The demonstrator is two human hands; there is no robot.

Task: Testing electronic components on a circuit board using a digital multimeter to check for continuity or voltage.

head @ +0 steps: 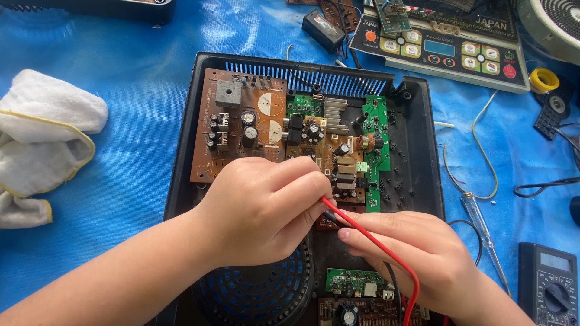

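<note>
Left hand (260, 208) is closed, fingers pinched on the red probe lead (386, 253), its tip pressed down at the near edge of the brown circuit board (272, 130) inside the open black casing (417, 157). Right hand (417, 253) lies just right of it, fingers narrow and curled over the same red lead and a black lead (391, 279) beneath; whether it truly grips either I cannot tell. The probe tip itself is hidden under the left fingers. To do this step well, my judgement: keep the tip steady on one solder point, steep angle, no sliding onto neighbouring pins, wrists resting on the casing rim for support, leads held off the parts. The green strip board (377, 142) stands just right of the contact spot, capacitors and heat sink crowd the far side, so little room there. Near side holds the fan grille (254, 293) and a small green board (356, 281), close under both hands. The casing walls fence the work left and right. Open room lies on the blue tarp (133, 78) to the left, up to the white cloth (42, 139). On the right a screwdriver (483, 232) and the multimeter (550, 290) sit near; the control panel (447, 48) lies far.
</note>
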